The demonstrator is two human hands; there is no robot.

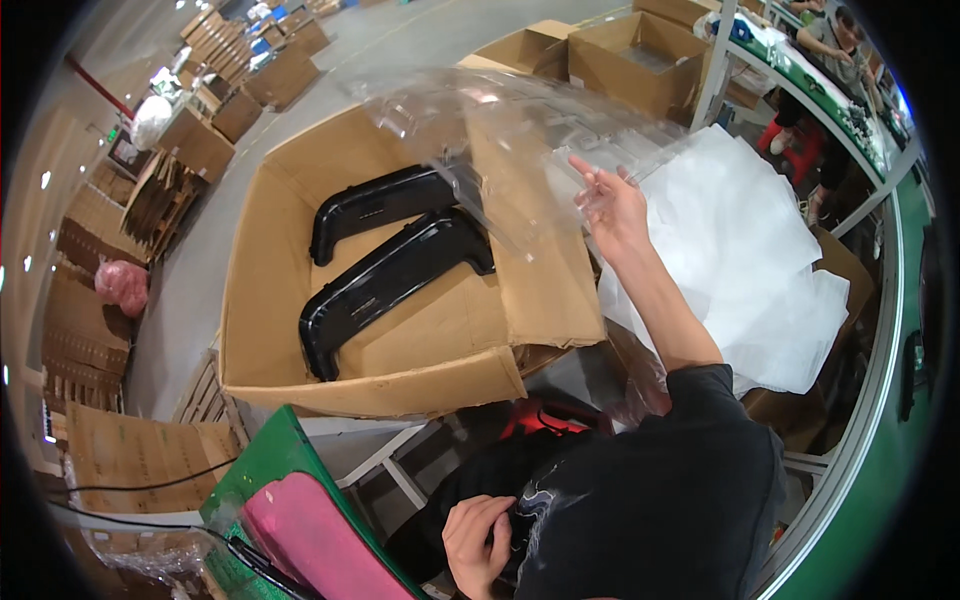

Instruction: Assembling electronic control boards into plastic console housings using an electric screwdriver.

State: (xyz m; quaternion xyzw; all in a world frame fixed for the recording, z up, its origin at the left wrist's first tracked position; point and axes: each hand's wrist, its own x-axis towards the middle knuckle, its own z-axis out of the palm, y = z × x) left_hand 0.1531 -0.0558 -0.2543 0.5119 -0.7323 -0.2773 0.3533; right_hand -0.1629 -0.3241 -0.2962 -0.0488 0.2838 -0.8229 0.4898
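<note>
My right hand (612, 208) reaches out at the right side of a large cardboard box (380, 395), its fingers spread. Clear plastic film (525, 125) is blurred around and beyond these fingers; no firm grip on it shows. Inside the box lie two glossy black moulded parts, each long with bent-down ends: one farther back (375, 205), partly under the film, and one nearer (390, 275). My left hand (478, 540) is low by my body, beside my black shirt. Its fingers are loosely bent, the thumb stands apart, and nothing shows in it.
White foam sheets (735, 250) are piled right of the box. Farther off stand open cartons (640, 60) and a green-topped workbench (800, 75) with a person at it. A green board (285, 440) with a pink pad (310, 540) is at the near left.
</note>
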